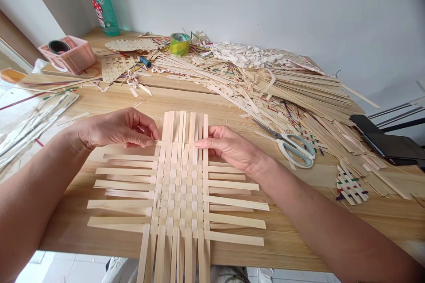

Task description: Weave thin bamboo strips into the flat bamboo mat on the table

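Observation:
A woven mat of pale flat wood strips lies in front of me, its loose strip ends spreading to all sides and past the table's near edge. At its upper left, my left hand pinches the end of a crosswise wood strip between thumb and fingers. My right hand grips the upper right of the weave, thumb on top over the upright strips and fingers partly hidden behind them. Beyond my right hand lie scissors with pale handles.
Loose strips and scraps cover the table's back and right. A tape roll, a pink basket and a teal bottle stand at the back left. A small woven piece and a black device are at right.

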